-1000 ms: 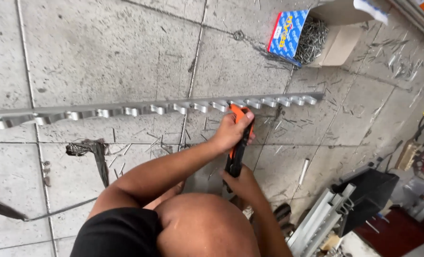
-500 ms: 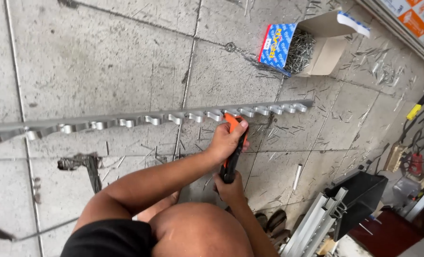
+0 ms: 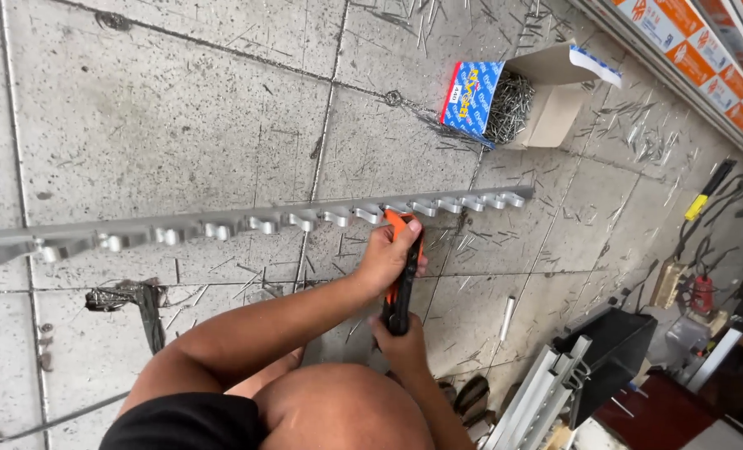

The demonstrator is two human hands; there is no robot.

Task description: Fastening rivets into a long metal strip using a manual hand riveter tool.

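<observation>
Presently: our hands, left [image 3: 385, 260] and right [image 3: 405, 346], clamp the orange-black hand riveter [image 3: 401, 275] on a stiff, light aluminium rail [image 3: 221, 223]; we grip its handles.

An orange-and-black rivet tool [image 3: 401, 275] stands with its head against a long notched aluminium strip [image 3: 246, 223] lying on the floor.

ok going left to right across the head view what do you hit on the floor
dark metal scrap → left hand gripping the orange and black tool against the long metal rail → open box of rivets → yellow-handled tool
</observation>
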